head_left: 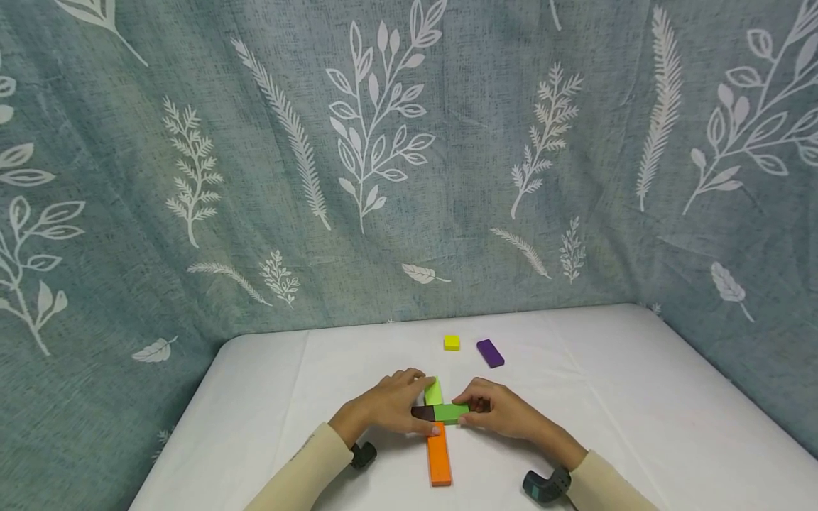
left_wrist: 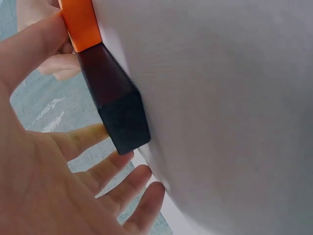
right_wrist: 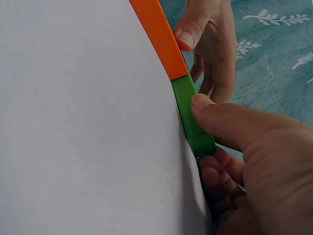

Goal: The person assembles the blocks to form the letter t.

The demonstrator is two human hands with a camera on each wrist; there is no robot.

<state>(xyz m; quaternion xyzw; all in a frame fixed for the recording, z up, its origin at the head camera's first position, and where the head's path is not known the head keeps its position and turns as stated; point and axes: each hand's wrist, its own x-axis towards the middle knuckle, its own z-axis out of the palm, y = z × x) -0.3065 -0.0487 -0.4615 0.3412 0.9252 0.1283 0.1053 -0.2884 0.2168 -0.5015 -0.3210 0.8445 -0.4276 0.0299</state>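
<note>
My left hand (head_left: pixel 394 402) is spread over the left side of the little cross of blocks, its thumb on the far end of the orange block (head_left: pixel 439 458) and its fingers loosely fanned around the dark brown block (head_left: pixel 422 413), the index reaching to the lime block (head_left: pixel 434 392); whether that fingertip bears on the lime block I can't tell. My right hand (head_left: pixel 498 409) pinches the green block (head_left: pixel 451 414) at its right end, thumb against one side and curled fingers at the other. The cross lies roughly midway between the left and right edges of the tabletop (head_left: pixel 639 426), with the lime block pointing to the far edge and the orange block to the near one, which is out of view. To set this joint well, I'd let the left thumb only steady the orange block and slide the green block flat along the cloth, square to the dark brown block, with a light touch. Pushing too hard could shove the dark brown block askew or ruck the cloth. I'd also check that the lime block lines up with the orange one. The yellow block (head_left: pixel 451 343) and purple block (head_left: pixel 491 353) sit well apart, toward the far edge.
</note>
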